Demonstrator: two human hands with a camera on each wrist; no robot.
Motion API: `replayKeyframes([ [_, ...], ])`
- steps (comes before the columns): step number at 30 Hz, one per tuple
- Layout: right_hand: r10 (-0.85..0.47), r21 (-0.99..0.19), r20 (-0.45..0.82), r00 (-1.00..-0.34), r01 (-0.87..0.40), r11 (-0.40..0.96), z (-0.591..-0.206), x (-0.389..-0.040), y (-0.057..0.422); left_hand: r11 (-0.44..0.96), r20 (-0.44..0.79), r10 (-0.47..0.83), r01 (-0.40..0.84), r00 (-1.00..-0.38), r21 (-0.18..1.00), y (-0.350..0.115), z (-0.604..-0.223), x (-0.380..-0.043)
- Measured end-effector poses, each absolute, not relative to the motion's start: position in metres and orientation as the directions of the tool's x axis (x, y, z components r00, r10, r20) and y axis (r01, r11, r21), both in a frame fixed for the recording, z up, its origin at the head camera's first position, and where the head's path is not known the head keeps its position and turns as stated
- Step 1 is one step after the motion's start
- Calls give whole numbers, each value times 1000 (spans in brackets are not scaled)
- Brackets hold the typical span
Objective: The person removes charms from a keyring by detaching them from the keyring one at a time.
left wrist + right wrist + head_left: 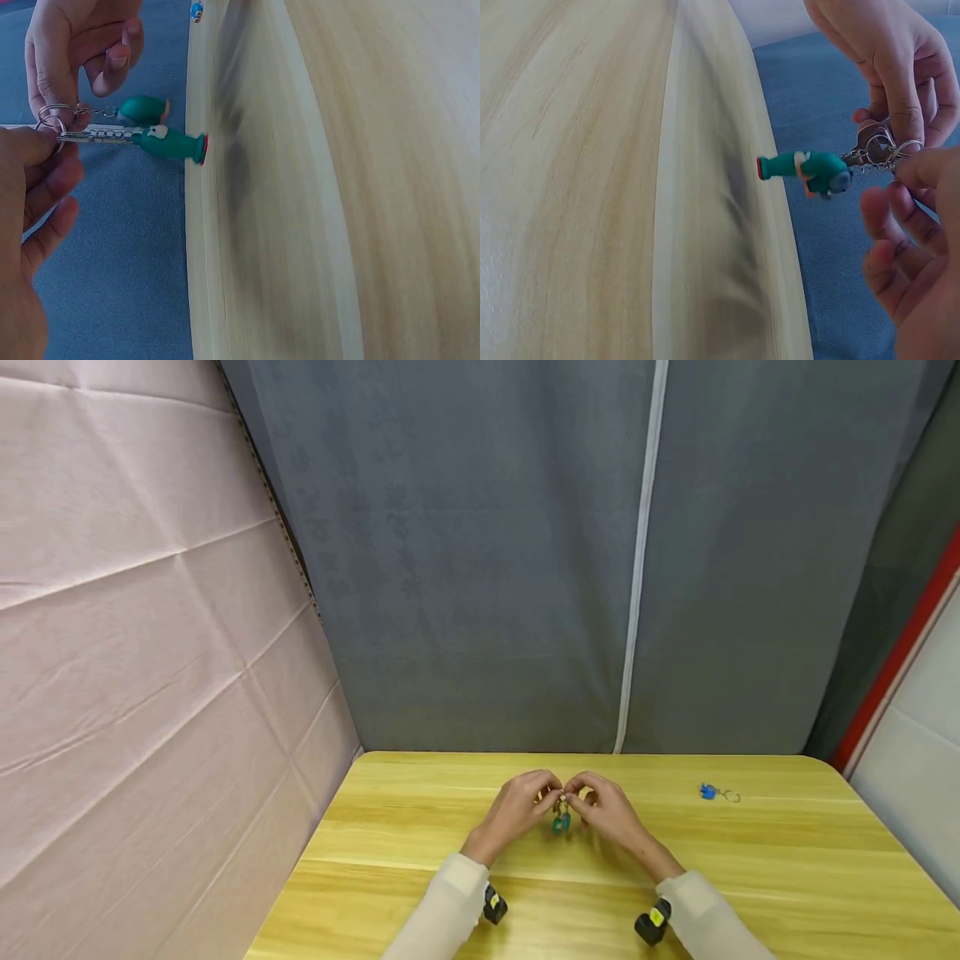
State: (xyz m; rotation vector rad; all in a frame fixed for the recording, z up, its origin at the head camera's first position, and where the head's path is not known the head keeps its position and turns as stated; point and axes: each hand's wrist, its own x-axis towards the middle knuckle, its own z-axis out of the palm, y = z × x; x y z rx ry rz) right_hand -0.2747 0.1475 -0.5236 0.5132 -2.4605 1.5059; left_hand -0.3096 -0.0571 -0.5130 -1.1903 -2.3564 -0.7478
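Left of the tabletop [420,843], we see a creased pale pink cloth [150,610]. Over the wood, our left hand [519,803] pinches metal key rings [46,118] between its fingers. From these dangle two green figurine keychains [557,826], raised between our hands. Our right hand [606,812] pinches the rings opposite. Farther right, a blue keychain [708,792] lies flat, its ring rightward.
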Motion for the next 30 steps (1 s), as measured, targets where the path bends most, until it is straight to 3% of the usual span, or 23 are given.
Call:
replayKeyframes([
  [14,-150,-824,339,-929,-370,429,-525,-273,149,467,568,622,838,-539,284,-59,-516,-310],
  [30,-84,-827,326,-942,-327,458,-523,-272,148,478,545,626,827,-558,297,-60,-513,-308],
])
